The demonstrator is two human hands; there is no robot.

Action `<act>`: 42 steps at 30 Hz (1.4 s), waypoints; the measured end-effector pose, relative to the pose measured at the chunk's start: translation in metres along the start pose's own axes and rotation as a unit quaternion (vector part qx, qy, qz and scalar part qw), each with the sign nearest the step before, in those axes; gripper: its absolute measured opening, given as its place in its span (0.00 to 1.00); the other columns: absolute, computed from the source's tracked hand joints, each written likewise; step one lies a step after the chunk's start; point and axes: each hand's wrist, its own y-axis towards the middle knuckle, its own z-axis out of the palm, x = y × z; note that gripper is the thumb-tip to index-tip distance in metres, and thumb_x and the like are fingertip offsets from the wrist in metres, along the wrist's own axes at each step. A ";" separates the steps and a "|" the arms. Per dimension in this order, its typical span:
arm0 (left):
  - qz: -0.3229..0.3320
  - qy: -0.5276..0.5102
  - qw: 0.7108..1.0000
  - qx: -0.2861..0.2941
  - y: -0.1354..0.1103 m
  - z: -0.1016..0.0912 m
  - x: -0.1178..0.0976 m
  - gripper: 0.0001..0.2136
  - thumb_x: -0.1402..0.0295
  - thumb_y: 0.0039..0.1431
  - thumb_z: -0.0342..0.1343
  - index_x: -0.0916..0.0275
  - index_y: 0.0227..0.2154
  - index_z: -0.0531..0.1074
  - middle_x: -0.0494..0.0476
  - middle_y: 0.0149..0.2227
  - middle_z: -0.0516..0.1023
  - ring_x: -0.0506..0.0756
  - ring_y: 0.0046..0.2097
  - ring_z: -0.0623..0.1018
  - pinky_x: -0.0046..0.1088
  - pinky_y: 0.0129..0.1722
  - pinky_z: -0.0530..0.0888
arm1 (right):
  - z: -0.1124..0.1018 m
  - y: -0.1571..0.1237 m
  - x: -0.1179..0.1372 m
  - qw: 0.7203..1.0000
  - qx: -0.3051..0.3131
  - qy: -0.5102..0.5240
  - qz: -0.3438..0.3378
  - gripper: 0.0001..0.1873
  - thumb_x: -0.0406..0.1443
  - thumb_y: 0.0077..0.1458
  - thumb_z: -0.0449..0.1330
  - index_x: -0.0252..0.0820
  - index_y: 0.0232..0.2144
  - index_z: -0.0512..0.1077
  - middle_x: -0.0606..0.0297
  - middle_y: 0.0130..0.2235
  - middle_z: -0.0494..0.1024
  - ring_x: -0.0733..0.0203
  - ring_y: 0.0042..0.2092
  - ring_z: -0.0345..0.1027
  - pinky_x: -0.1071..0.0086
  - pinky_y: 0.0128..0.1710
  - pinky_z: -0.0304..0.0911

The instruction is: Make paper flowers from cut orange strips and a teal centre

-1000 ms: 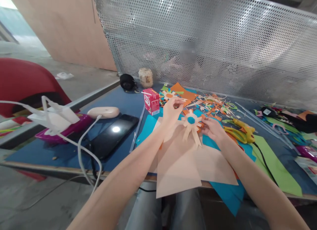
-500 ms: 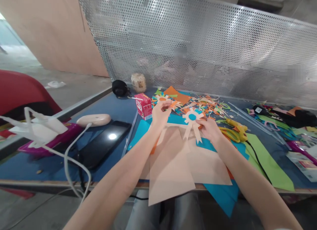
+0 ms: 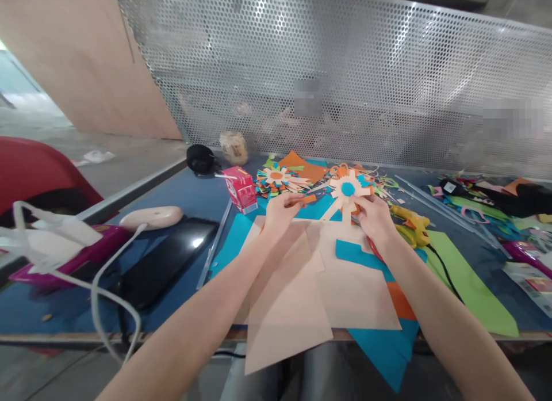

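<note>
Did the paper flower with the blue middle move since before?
Yes. Judged against the pink box, the blue-middled flower has moved right and higher in the picture.

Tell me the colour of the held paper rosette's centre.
The rosette's centre is blue; the head view shows it best.

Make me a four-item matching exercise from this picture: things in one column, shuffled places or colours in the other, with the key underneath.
Things
1. Paper rosette
2. Small orange paper piece
3. Small carton
4. Glue gun

Places or colours
A. Pink
B. Held in the right hand
C. Yellow, beside the green sheet
D. Held in the left hand

Right pairs: 1-B, 2-D, 3-A, 4-C
</note>
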 end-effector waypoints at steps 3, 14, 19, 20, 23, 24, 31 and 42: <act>-0.005 -0.027 1.000 -0.004 0.000 0.000 0.002 0.11 0.69 0.41 0.61 0.64 0.32 0.75 0.56 0.26 0.79 0.55 0.32 0.78 0.27 0.30 0.71 | 0.002 -0.003 0.002 0.999 0.032 0.010 0.018 0.11 0.30 0.32 0.63 0.40 0.22 0.65 0.71 0.22 0.72 0.68 0.24 0.66 0.72 0.26 0.65; -0.103 -0.134 0.985 -0.033 -0.007 0.002 -0.006 0.12 0.67 0.34 0.63 0.64 0.27 0.76 0.55 0.26 0.76 0.49 0.28 0.73 0.23 0.24 0.64 | 0.003 -0.004 0.001 0.993 0.016 0.044 0.110 0.12 0.28 0.31 0.63 0.40 0.22 0.65 0.73 0.19 0.71 0.70 0.21 0.64 0.75 0.18 0.58; -0.102 -0.117 0.987 -0.050 -0.006 0.002 -0.005 0.13 0.68 0.34 0.64 0.64 0.28 0.76 0.55 0.27 0.77 0.49 0.28 0.72 0.23 0.26 0.65 | 0.005 -0.006 0.002 0.990 -0.008 0.069 0.119 0.11 0.28 0.32 0.63 0.41 0.21 0.65 0.74 0.18 0.69 0.71 0.21 0.63 0.76 0.19 0.59; -0.100 -0.114 0.987 -0.052 -0.006 0.002 -0.005 0.13 0.67 0.34 0.64 0.64 0.28 0.76 0.55 0.27 0.77 0.48 0.28 0.71 0.23 0.26 0.65 | 0.005 -0.006 0.001 0.990 -0.007 0.068 0.122 0.11 0.28 0.32 0.63 0.41 0.21 0.65 0.74 0.18 0.70 0.70 0.21 0.64 0.75 0.20 0.59; -0.097 -0.124 0.986 -0.052 -0.005 0.001 -0.005 0.14 0.67 0.32 0.64 0.64 0.28 0.76 0.54 0.28 0.76 0.47 0.26 0.70 0.23 0.25 0.64 | 0.005 -0.006 -0.001 0.990 0.007 0.052 0.130 0.11 0.29 0.32 0.64 0.41 0.22 0.66 0.72 0.20 0.71 0.69 0.22 0.65 0.74 0.21 0.61; -0.101 -0.134 0.984 -0.053 -0.005 0.001 -0.005 0.14 0.67 0.32 0.64 0.64 0.28 0.76 0.54 0.27 0.76 0.47 0.26 0.69 0.23 0.25 0.64 | 0.004 -0.006 -0.003 0.990 0.017 0.043 0.131 0.12 0.29 0.32 0.64 0.40 0.22 0.65 0.72 0.21 0.71 0.68 0.23 0.65 0.73 0.21 0.61; -0.125 -0.168 0.975 -0.069 -0.005 0.001 -0.005 0.14 0.67 0.28 0.66 0.64 0.24 0.77 0.54 0.27 0.76 0.47 0.26 0.69 0.23 0.25 0.63 | 0.002 -0.005 -0.007 0.991 0.060 0.016 0.122 0.17 0.29 0.29 0.66 0.41 0.24 0.63 0.74 0.21 0.70 0.70 0.23 0.65 0.74 0.23 0.63; -0.113 -0.130 0.984 -0.051 -0.006 0.002 -0.004 0.14 0.64 0.30 0.67 0.63 0.24 0.76 0.52 0.25 0.74 0.44 0.21 0.64 0.23 0.21 0.60 | 0.002 -0.005 -0.009 0.991 0.062 0.007 0.120 0.19 0.33 0.26 0.68 0.41 0.26 0.66 0.72 0.24 0.73 0.68 0.24 0.67 0.72 0.24 0.64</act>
